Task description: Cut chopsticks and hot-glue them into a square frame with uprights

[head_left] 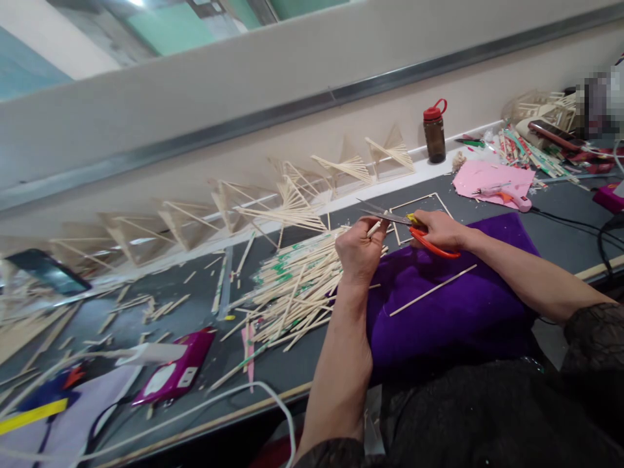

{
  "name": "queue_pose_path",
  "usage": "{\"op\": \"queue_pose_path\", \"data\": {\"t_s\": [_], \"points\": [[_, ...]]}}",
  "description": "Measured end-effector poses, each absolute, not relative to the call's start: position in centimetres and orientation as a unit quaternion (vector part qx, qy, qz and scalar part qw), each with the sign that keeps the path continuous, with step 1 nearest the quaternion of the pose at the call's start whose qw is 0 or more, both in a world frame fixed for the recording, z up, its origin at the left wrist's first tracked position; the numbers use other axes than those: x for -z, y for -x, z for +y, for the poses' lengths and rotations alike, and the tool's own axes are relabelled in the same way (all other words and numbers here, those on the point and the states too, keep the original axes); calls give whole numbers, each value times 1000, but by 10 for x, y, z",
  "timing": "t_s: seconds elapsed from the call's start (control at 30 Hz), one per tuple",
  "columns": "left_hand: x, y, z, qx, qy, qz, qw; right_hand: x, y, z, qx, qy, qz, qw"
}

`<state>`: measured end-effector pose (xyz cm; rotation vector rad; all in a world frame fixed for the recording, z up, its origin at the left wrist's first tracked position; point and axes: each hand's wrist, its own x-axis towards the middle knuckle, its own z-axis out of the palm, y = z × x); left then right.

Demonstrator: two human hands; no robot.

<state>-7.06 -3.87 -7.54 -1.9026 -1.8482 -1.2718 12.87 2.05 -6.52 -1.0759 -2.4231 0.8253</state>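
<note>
My left hand (359, 250) is closed around a few short pale wooden sticks (374, 229), their ends showing at the fingertips. My right hand (436, 233) grips scissors with red and yellow handles (433, 246). The scissor blades (377, 211) are parted and point left, beside the stick ends. A single stick (433, 290) lies on the purple cloth (448, 325) below my hands. Left of my left hand is a large pile of wooden sticks (297, 286), with green-marked wrappers among them. Behind the scissors lies a square stick frame (443, 204).
Twisted stick models (341, 169) line the wall ledge. A brown bottle (435, 136) stands behind. At right, a glue gun (507, 194) rests on pink paper (482, 174). At left are a magenta box (195, 351), a white cable (214, 396) and a phone (49, 272).
</note>
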Motion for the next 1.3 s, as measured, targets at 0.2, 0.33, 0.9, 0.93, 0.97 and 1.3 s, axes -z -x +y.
{"op": "queue_pose_path", "data": {"t_s": [0.2, 0.33, 0.9, 0.93, 0.97, 1.3], "points": [[76, 71, -40, 436, 654, -607, 117, 68, -129, 21, -303, 363, -862, 182], [76, 71, -39, 432, 656, -607, 118, 66, -129, 20, -301, 364, -864, 174], [74, 72, -41, 402, 686, -594, 126, 60, -131, 14, -305, 367, -859, 186], [75, 72, -40, 404, 684, -593, 131, 59, -131, 14, -301, 370, -860, 183], [76, 73, -40, 406, 683, -593, 135, 59, -130, 14, -296, 373, -861, 180], [79, 72, -37, 421, 656, -617, 112, 63, -127, 16, -260, 398, -863, 172]]}}
